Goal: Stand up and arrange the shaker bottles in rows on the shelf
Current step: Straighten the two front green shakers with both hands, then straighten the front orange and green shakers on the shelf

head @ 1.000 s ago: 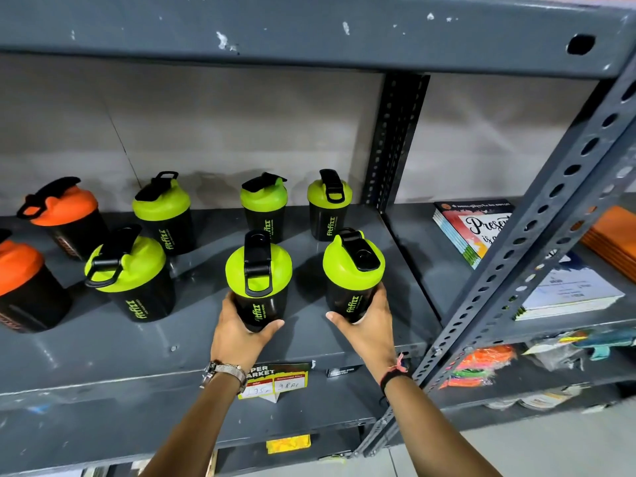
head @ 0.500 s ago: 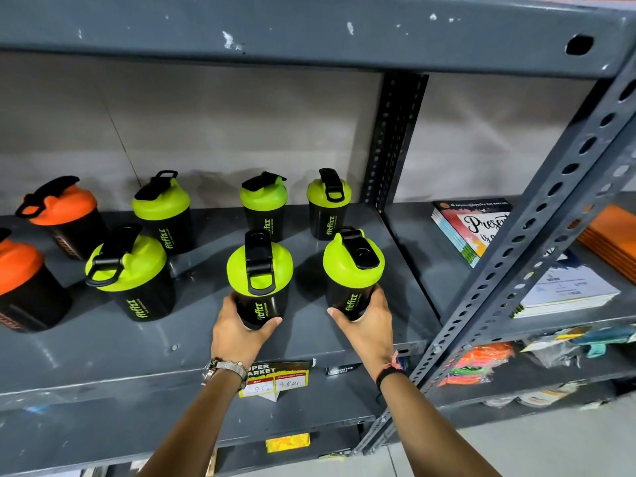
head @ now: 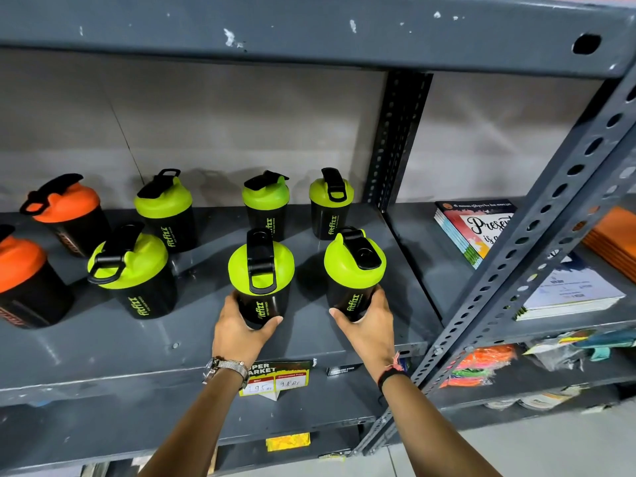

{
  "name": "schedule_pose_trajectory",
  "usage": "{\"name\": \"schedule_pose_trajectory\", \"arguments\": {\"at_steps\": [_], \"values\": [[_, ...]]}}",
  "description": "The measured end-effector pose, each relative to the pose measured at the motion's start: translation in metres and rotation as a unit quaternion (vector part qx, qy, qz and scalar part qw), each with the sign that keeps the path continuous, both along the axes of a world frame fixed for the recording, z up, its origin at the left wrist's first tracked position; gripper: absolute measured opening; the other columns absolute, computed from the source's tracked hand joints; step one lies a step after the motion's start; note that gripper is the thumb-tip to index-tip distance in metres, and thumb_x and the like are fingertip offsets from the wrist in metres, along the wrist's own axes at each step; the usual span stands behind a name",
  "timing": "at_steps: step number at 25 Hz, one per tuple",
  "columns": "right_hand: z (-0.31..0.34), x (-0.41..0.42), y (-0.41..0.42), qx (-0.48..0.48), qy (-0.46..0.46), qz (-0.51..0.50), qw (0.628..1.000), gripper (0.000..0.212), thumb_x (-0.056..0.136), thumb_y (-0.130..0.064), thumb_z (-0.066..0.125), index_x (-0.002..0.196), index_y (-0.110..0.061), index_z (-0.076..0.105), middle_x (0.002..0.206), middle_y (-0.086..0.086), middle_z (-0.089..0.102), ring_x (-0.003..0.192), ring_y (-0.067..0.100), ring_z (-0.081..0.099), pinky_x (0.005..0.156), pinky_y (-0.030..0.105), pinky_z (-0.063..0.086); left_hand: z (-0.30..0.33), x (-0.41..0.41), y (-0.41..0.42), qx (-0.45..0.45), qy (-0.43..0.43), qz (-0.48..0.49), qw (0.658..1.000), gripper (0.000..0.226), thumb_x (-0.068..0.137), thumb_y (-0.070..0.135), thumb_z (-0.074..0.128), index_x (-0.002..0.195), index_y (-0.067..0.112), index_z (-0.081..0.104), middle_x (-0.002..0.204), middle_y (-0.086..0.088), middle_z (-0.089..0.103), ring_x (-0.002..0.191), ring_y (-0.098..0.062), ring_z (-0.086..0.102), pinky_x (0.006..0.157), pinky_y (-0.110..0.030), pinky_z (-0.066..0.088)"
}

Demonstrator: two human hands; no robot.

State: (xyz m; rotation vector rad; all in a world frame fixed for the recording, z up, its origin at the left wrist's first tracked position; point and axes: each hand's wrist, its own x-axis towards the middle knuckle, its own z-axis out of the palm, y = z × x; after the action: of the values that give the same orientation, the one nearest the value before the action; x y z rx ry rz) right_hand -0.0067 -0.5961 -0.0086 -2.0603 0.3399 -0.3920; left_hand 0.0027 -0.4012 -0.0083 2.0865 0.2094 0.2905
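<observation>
Black shaker bottles stand upright in two rows on the grey shelf (head: 103, 352). My left hand (head: 239, 333) grips the base of the front-middle green-lidded bottle (head: 261, 270). My right hand (head: 368, 327) grips the base of the front-right green-lidded bottle (head: 354, 259). Another green-lidded bottle (head: 132, 270) stands front left. Three green-lidded bottles (head: 165, 210) (head: 265, 201) (head: 331, 201) line the back row. Two orange-lidded bottles (head: 67, 210) (head: 20, 275) stand at the far left.
A perforated upright post (head: 537, 235) slants across the right side and another post (head: 395, 139) stands at the back. Books (head: 471, 228) and a notebook (head: 571, 290) lie on the neighbouring shelf. A price label (head: 275, 376) hangs on the shelf's front edge.
Both hands have slid their two front bottles slightly deeper onto the shelf. The other bottles have not moved.
</observation>
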Motion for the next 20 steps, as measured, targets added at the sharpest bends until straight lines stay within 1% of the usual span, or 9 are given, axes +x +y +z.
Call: {"name": "schedule_pose_trajectory", "arguments": {"at_steps": [2,4,7,9,11,14,15,17,20], "values": [[0.001,0.0,0.0,-0.004,0.005,0.002,1.0,0.072,0.061,-0.021,0.082,0.119,-0.005,0.043,0.118,0.013,0.059,0.11,0.027,0.056,0.09,0.036,0.051,-0.001,0.0,0.0,0.002,-0.001,-0.001,1.0,0.062,0.061,0.02,0.083,0.11,0.007,0.047,0.11,-0.016,0.064,0.1,-0.032,0.06,0.083,-0.036,0.047],[0.002,0.0,0.0,-0.003,0.013,0.007,1.0,0.085,0.06,-0.023,0.084,0.128,-0.005,0.037,0.128,0.014,0.052,0.119,0.028,0.049,0.096,0.036,0.046,-0.002,0.001,0.0,0.005,0.006,-0.002,1.0,0.064,0.061,0.022,0.083,0.111,0.008,0.046,0.113,-0.016,0.063,0.102,-0.033,0.059,0.084,-0.038,0.047],[0.003,-0.012,0.002,0.018,0.036,0.004,0.999,0.105,0.061,-0.024,0.084,0.14,-0.003,0.019,0.147,0.017,0.028,0.137,0.028,0.026,0.112,0.037,0.026,-0.003,0.001,0.0,-0.011,0.026,-0.009,1.0,0.075,0.059,0.024,0.084,0.118,0.009,0.041,0.121,-0.015,0.058,0.11,-0.032,0.054,0.091,-0.041,0.045],[0.005,-0.028,0.014,0.028,0.024,-0.027,0.999,0.095,0.069,-0.024,0.078,0.139,0.0,0.018,0.146,0.019,0.026,0.136,0.028,0.025,0.111,0.033,0.023,-0.002,0.002,0.003,-0.053,0.026,-0.029,0.998,0.084,0.057,0.021,0.085,0.125,0.009,0.037,0.128,-0.013,0.054,0.117,-0.029,0.05,0.097,-0.038,0.041],[0.006,-0.044,0.038,0.018,-0.049,-0.056,0.997,0.066,0.079,-0.016,0.068,0.131,0.002,0.031,0.128,0.017,0.04,0.122,0.028,0.041,0.105,0.029,0.031,-0.002,-0.002,0.014,-0.088,0.025,-0.038,0.995,0.086,0.058,0.019,0.084,0.128,0.008,0.035,0.132,-0.011,0.051,0.122,-0.025,0.046,0.1,-0.034,0.036],[0.013,-0.06,0.106,0.005,-0.139,-0.03,0.99,0.028,0.085,0.004,0.053,0.113,0.0,0.048,0.102,0.007,0.044,0.095,0.019,0.049,0.088,0.007,0.035,-0.006,-0.019,0.063,-0.089,-0.006,0.001,0.996,0.065,0.065,0.018,0.08,0.12,0.008,0.045,0.126,-0.011,0.056,0.12,-0.026,0.049,0.097,-0.031,0.036],[0.013,-0.062,0.129,0.0,-0.143,-0.006,0.99,0.026,0.085,0.007,0.05,0.11,-0.001,0.05,0.1,0.006,0.045,0.092,0.013,0.049,0.085,0.003,0.035,-0.007,-0.025,0.082,-0.076,-0.02,0.019,0.997,0.055,0.068,0.018,0.077,0.115,0.008,0.049,0.121,-0.012,0.059,0.116,-0.027,0.052,0.094,-0.031,0.036],[0.015,-0.06,0.181,0.005,-0.125,0.056,0.991,0.029,0.087,0.005,0.048,0.114,-0.004,0.05,0.103,0.006,0.047,0.096,0.004,0.048,0.089,0.006,0.037,-0.009,-0.033,0.133,-0.053,-0.04,0.057,0.996,0.044,0.071,0.016,0.075,0.108,0.007,0.053,0.114,-0.014,0.061,0.109,-0.03,0.054,0.089,-0.032,0.038],[0.017,-0.039,0.242,0.034,-0.05,0.125,0.99,0.05,0.086,-0.008,0.056,0.131,-0.003,0.034,0.126,0.013,0.043,0.122,0.018,0.043,0.105,0.024,0.033,-0.011,-0.032,0.204,-0.033,-0.047,0.128,0.99,0.047,0.069,0.01,0.076,0.107,-0.002,0.051,0.11,-0.027,0.056,0.105,-0.04,0.053,0.09,-0.043,0.041]]}}
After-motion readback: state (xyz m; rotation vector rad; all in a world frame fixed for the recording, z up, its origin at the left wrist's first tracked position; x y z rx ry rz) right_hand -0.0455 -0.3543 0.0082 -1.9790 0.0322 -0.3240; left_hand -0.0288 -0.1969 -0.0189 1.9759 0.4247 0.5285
